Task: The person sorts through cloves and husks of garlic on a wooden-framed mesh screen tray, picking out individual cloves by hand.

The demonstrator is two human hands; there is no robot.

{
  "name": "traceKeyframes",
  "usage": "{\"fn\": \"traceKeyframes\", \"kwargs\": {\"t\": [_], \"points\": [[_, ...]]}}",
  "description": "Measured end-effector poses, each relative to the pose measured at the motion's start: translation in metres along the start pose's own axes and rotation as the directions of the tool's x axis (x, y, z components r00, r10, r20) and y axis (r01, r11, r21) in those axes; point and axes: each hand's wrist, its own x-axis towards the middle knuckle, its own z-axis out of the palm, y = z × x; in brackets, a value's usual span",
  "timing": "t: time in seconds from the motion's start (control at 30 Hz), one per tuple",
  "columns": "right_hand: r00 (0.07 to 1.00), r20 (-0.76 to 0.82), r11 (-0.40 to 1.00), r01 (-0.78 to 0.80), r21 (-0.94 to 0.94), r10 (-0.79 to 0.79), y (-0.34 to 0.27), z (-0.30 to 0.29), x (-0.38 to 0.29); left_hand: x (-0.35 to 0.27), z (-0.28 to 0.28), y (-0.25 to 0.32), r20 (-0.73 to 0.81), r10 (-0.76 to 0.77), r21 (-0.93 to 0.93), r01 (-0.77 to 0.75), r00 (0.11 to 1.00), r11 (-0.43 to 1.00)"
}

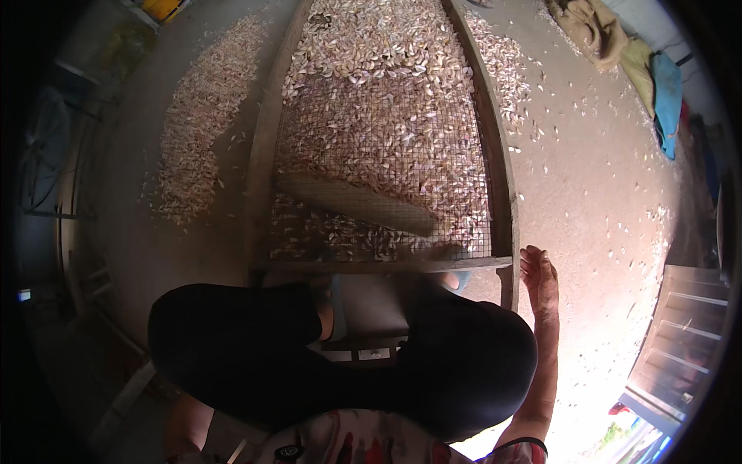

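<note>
A wooden-framed wire mesh screen (382,133) stands before my knees. Garlic cloves (377,52) lie heaped on its far part, and more cloves show through the bare mesh nearer me. Below the mesh a slanting wooden piece (359,203) is visible. My right hand (539,275) is just outside the screen's near right corner, fingers slightly curled and holding nothing that I can see; whether it touches the frame I cannot tell. My left hand is out of view; only its forearm shows at the lower left, beside my thigh.
A long pile of garlic cloves (203,122) covers the floor left of the screen, and another pile (504,75) lies to its right, with loose cloves scattered about. Sacks (591,32) and a blue cloth (666,98) rest by the right wall. A slatted panel (684,330) stands lower right.
</note>
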Motion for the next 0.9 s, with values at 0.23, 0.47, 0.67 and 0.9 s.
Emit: {"fn": "traceKeyframes", "kwargs": {"t": [0.23, 0.47, 0.67, 0.9], "points": [[0.927, 0.348, 0.692, -0.159, 0.704, -0.14, 0.087, 0.031, 0.059, 0.0, -0.022, 0.131, 0.027, 0.444, 0.293, -0.432, 0.896, 0.853], [0.937, 0.348, 0.747, -0.208, 0.631, -0.033, 0.092, 0.072, 0.088, -0.037, 0.113, 0.357, 0.722, 0.432, 0.477, -0.841, 0.54, 0.255], [0.936, 0.352, 0.799, -0.225, 0.558, 0.017, 0.09, 0.089, 0.101, -0.018, 0.28, 0.366, 0.946, 0.276, 0.168, -0.985, 0.169, 0.029], [0.945, 0.324, 0.848, -0.198, 0.491, 0.033, 0.079, 0.073, 0.099, 0.008, 0.35, 0.375, 0.944, 0.276, 0.13, -0.972, 0.182, 0.197]]}}
